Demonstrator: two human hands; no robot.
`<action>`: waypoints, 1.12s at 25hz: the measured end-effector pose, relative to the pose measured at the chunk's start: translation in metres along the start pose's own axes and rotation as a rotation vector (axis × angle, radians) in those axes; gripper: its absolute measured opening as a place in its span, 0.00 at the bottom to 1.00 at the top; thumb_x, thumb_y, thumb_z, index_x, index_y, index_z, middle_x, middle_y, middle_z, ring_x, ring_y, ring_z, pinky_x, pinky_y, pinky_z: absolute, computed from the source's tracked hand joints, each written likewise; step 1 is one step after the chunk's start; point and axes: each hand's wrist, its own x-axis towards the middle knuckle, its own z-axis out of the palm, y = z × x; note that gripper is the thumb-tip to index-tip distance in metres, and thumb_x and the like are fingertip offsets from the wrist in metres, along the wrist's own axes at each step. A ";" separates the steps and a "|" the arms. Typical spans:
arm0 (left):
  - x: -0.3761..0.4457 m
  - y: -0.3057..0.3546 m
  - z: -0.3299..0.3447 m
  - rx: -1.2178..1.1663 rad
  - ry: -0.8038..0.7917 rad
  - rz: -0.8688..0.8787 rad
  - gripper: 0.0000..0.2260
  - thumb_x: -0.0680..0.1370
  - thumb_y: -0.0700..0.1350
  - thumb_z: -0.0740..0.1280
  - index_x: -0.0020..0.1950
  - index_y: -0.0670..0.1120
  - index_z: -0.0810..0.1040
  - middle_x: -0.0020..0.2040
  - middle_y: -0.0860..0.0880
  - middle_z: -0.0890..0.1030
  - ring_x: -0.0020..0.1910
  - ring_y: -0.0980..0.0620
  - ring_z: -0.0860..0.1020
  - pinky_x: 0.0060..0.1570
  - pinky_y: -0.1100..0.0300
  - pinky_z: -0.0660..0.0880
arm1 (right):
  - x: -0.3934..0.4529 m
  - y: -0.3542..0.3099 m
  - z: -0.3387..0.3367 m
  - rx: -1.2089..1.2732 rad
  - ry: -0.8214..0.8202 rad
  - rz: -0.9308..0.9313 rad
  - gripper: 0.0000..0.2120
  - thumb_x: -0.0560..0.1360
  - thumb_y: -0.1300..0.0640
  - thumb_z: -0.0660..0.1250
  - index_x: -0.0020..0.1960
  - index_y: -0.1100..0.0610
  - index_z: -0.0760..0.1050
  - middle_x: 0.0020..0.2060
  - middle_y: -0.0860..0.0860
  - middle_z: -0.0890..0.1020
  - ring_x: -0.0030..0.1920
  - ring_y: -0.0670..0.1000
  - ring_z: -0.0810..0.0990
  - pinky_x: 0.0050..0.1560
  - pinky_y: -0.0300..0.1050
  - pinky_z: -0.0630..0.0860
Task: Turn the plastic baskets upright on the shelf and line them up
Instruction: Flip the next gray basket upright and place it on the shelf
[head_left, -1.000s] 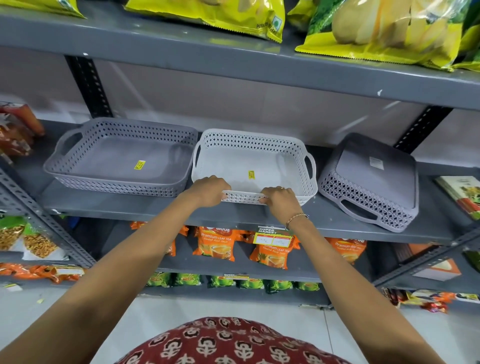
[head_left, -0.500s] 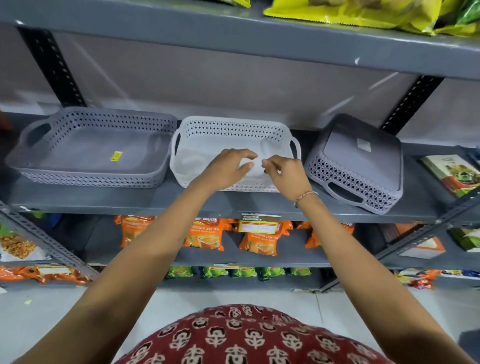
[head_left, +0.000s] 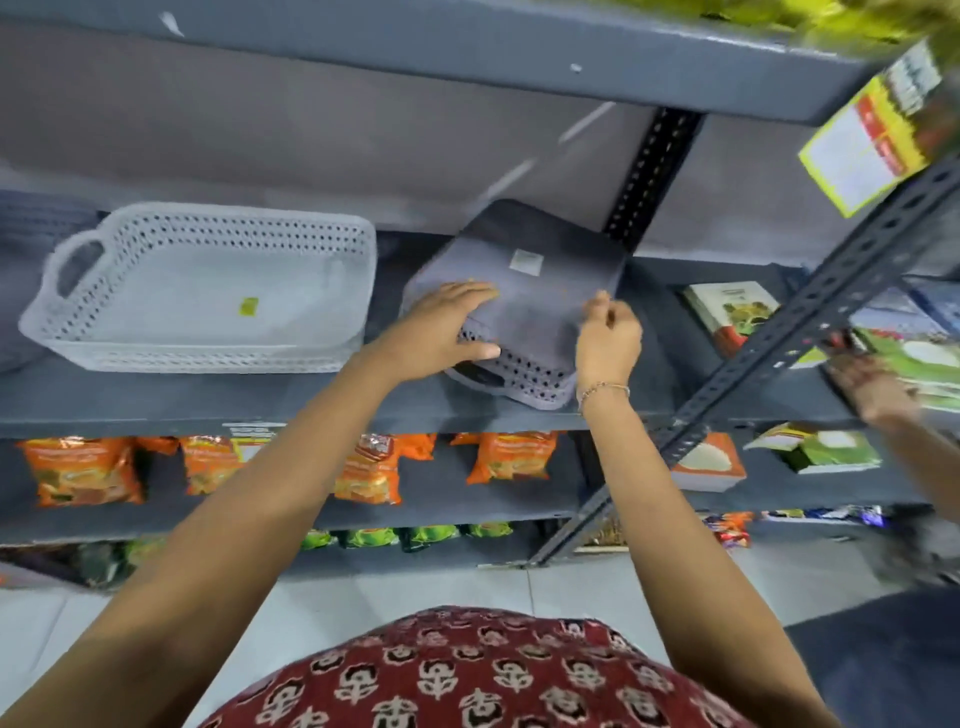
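A grey plastic basket (head_left: 540, 291) lies upside down and skewed on the grey shelf (head_left: 208, 400), bottom up with a small label. My left hand (head_left: 447, 332) grips its near left edge, fingers on the bottom and thumb on the perforated side. My right hand (head_left: 608, 338) touches its right edge, fingers curled. A white basket (head_left: 208, 280) stands upright to the left. The edge of another grey basket (head_left: 31, 234) shows at the far left.
A slotted upright post (head_left: 649, 171) stands behind the overturned basket, and a diagonal brace (head_left: 779, 332) crosses on the right. Boxed goods (head_left: 732, 312) sit right of it. Another person's hand (head_left: 867, 384) reaches in at the far right. Orange packets (head_left: 369, 467) fill the lower shelf.
Both hands left the white basket and moved right onto the overturned grey basket. The view swung right, so the left grey basket is nearly out of frame.
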 end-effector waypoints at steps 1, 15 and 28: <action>0.003 0.003 0.010 0.035 -0.022 -0.010 0.36 0.73 0.56 0.69 0.75 0.45 0.58 0.76 0.45 0.59 0.76 0.48 0.54 0.73 0.55 0.49 | 0.008 0.012 -0.010 0.111 -0.014 0.169 0.12 0.78 0.57 0.56 0.37 0.56 0.70 0.36 0.52 0.74 0.34 0.49 0.70 0.28 0.37 0.62; 0.001 0.016 0.047 0.371 0.200 -0.016 0.51 0.66 0.55 0.75 0.76 0.55 0.42 0.78 0.48 0.52 0.77 0.49 0.47 0.75 0.46 0.43 | 0.012 0.021 -0.041 0.702 -0.424 0.646 0.21 0.80 0.51 0.55 0.65 0.65 0.67 0.61 0.62 0.75 0.56 0.55 0.77 0.59 0.47 0.74; -0.023 0.069 0.021 -0.616 0.767 -0.312 0.30 0.63 0.56 0.74 0.63 0.53 0.71 0.54 0.58 0.81 0.51 0.63 0.80 0.48 0.66 0.77 | 0.057 0.060 -0.049 -0.637 -0.852 -0.517 0.31 0.69 0.63 0.72 0.69 0.54 0.64 0.75 0.54 0.52 0.75 0.52 0.51 0.72 0.44 0.50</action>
